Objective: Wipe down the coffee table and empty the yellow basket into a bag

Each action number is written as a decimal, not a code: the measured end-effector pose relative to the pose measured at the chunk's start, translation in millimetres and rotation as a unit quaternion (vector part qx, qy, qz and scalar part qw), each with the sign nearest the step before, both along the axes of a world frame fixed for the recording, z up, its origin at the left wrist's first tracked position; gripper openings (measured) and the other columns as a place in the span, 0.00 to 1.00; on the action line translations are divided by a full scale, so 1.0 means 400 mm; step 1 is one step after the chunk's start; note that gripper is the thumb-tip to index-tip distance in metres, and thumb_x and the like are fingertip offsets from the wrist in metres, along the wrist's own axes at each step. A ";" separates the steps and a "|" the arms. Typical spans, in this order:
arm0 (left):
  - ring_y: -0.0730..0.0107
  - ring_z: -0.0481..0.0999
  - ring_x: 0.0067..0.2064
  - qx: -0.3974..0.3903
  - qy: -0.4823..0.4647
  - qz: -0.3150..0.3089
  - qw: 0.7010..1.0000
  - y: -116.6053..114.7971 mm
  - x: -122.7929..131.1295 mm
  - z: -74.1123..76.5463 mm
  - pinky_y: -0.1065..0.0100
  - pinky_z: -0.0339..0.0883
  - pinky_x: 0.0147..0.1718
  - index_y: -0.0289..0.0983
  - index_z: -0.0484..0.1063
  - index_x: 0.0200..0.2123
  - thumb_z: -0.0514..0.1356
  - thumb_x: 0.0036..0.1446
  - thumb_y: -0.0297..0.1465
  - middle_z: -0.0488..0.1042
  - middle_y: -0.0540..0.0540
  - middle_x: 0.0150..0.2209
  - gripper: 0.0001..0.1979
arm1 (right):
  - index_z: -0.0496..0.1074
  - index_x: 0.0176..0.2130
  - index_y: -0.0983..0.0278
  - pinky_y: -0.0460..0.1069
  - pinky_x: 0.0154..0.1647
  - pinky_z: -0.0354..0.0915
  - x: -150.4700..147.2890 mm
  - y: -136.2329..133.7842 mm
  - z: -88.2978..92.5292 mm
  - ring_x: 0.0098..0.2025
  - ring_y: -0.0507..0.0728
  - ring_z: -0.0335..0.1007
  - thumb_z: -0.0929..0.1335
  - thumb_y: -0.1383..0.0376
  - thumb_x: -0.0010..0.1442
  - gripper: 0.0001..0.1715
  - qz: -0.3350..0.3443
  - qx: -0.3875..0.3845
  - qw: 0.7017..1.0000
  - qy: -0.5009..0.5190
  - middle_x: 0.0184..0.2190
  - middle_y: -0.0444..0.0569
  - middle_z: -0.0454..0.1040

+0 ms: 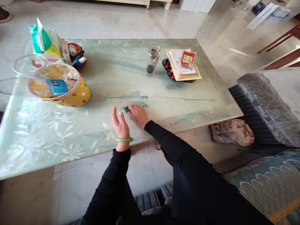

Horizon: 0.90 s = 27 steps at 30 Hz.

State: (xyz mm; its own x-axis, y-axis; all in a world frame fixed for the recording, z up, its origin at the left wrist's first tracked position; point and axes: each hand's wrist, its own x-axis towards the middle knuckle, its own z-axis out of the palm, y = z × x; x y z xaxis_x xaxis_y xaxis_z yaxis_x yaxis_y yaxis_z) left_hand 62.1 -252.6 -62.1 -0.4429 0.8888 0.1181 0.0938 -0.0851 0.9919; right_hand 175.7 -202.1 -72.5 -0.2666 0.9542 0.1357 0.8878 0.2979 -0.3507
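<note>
Broadly, a patterned, glass-topped table (187,109) spans the view, read here from left to right. At the far edge of the floor, a dark shoe (4,15) is partly in frame. On the table's left end stands a yellow basket (82,93) with square perforations and a pale rim; clear plastic and a blue-labelled package (57,87) lie within. Behind it rises a green-and-white tissue pack (42,40), and just beside that a red container (82,65) carries small mixed items.

Near the table's front edge, the left hand (121,126), a green bangle (124,140) at its wrist, is raised with fingers apart and lightly bent, holding nothing visible. Just right of its fingertips, low over the tabletop, is a small dark object (127,109), pinched by the right hand (138,115); motion blur hides the object's identity and the exact finger placement. Both forearms wear black sleeves. Dark printed characters (145,101) mark the surface beyond the right hand.

Farther back stands a lidless glass jar (150,61), upright, with dark matter at its bottom. To its right, a dark dish (169,72) holds reddish-brown round pieces; papers (177,62) lie across it, topped by a red packet (188,59). At far right, below table level, are a patterned round stool (236,132) and a grey furry cover (264,106).
</note>
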 end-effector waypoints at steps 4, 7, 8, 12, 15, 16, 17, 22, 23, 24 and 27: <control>0.59 0.63 0.75 -0.003 0.011 0.001 1.000 -0.010 0.015 0.013 0.56 0.56 0.74 0.42 0.69 0.67 0.58 0.71 0.46 0.66 0.41 0.73 0.27 | 0.73 0.55 0.67 0.54 0.51 0.66 0.342 0.050 0.006 0.53 0.65 0.73 0.61 0.63 0.75 0.17 -0.220 -0.014 0.974 -0.047 0.54 0.62 0.76; 0.58 0.63 0.74 -0.012 0.002 -0.005 1.000 -0.011 0.016 0.019 0.55 0.57 0.74 0.41 0.69 0.67 0.58 0.70 0.46 0.66 0.40 0.73 0.27 | 0.72 0.57 0.69 0.54 0.49 0.65 0.561 0.006 0.001 0.53 0.65 0.74 0.62 0.63 0.74 0.18 -0.352 -0.032 0.932 -0.075 0.55 0.64 0.76; 0.58 0.64 0.74 -0.013 -0.003 -0.006 1.000 -0.010 0.014 0.020 0.55 0.57 0.73 0.41 0.69 0.67 0.58 0.70 0.46 0.66 0.40 0.72 0.28 | 0.72 0.57 0.69 0.53 0.48 0.65 0.617 -0.020 -0.003 0.52 0.65 0.74 0.63 0.63 0.74 0.18 -0.390 -0.040 0.916 -0.081 0.55 0.65 0.76; 0.57 0.63 0.75 -0.016 -0.020 -0.011 1.000 -0.009 0.004 0.023 0.56 0.57 0.73 0.41 0.69 0.67 0.59 0.70 0.47 0.66 0.39 0.73 0.29 | 0.71 0.58 0.67 0.52 0.46 0.63 0.743 -0.119 -0.023 0.50 0.63 0.75 0.64 0.63 0.74 0.18 -0.491 -0.057 0.864 -0.098 0.54 0.63 0.76; 0.58 0.64 0.74 -0.030 -0.032 -0.013 0.999 -0.008 -0.003 0.025 0.55 0.58 0.73 0.41 0.68 0.68 0.59 0.70 0.46 0.66 0.39 0.73 0.28 | 0.70 0.59 0.68 0.52 0.46 0.64 0.743 -0.144 -0.028 0.51 0.63 0.75 0.64 0.63 0.73 0.19 -0.524 -0.052 0.843 -0.104 0.54 0.63 0.76; 0.58 0.64 0.74 -0.032 -0.037 -0.012 0.999 -0.007 -0.004 0.026 0.55 0.58 0.73 0.41 0.68 0.68 0.58 0.70 0.46 0.66 0.39 0.73 0.28 | 0.70 0.59 0.69 0.52 0.47 0.64 0.731 -0.145 -0.028 0.52 0.64 0.75 0.64 0.63 0.73 0.19 -0.533 -0.052 0.838 -0.105 0.54 0.64 0.75; 0.58 0.64 0.74 -0.034 -0.040 -0.014 0.999 -0.006 -0.004 0.026 0.56 0.58 0.73 0.41 0.68 0.68 0.59 0.70 0.46 0.66 0.39 0.73 0.28 | 0.69 0.59 0.70 0.52 0.47 0.65 0.714 -0.144 -0.028 0.53 0.64 0.76 0.64 0.63 0.73 0.20 -0.539 -0.053 0.834 -0.104 0.54 0.64 0.75; 0.58 0.62 0.75 -0.055 -0.067 -0.039 0.995 -0.006 0.021 0.030 0.55 0.58 0.74 0.42 0.68 0.68 0.58 0.71 0.45 0.65 0.41 0.74 0.27 | 0.69 0.59 0.70 0.53 0.49 0.65 0.599 -0.142 -0.023 0.55 0.65 0.75 0.63 0.63 0.73 0.19 -0.512 -0.058 0.852 -0.091 0.54 0.64 0.75; 0.58 0.62 0.75 -0.062 -0.075 -0.043 0.994 -0.007 0.030 0.032 0.55 0.58 0.74 0.42 0.68 0.68 0.58 0.71 0.44 0.65 0.41 0.74 0.27 | 0.69 0.58 0.69 0.53 0.49 0.65 0.570 -0.140 -0.021 0.55 0.65 0.75 0.63 0.63 0.74 0.18 -0.499 -0.058 0.861 -0.086 0.54 0.64 0.75; 0.58 0.62 0.75 -0.068 -0.081 -0.046 0.993 -0.009 0.039 0.035 0.55 0.58 0.74 0.42 0.68 0.68 0.58 0.71 0.43 0.65 0.40 0.74 0.26 | 0.69 0.58 0.69 0.53 0.49 0.65 0.538 -0.137 -0.019 0.54 0.64 0.75 0.63 0.63 0.74 0.18 -0.484 -0.057 0.869 -0.081 0.54 0.64 0.75; 0.58 0.62 0.75 -0.084 -0.094 -0.059 0.990 -0.014 0.063 0.045 0.56 0.57 0.74 0.39 0.68 0.68 0.58 0.71 0.38 0.65 0.39 0.73 0.25 | 0.69 0.56 0.68 0.52 0.48 0.64 0.424 -0.109 -0.009 0.53 0.64 0.75 0.62 0.63 0.74 0.16 -0.429 -0.050 0.900 -0.064 0.54 0.63 0.75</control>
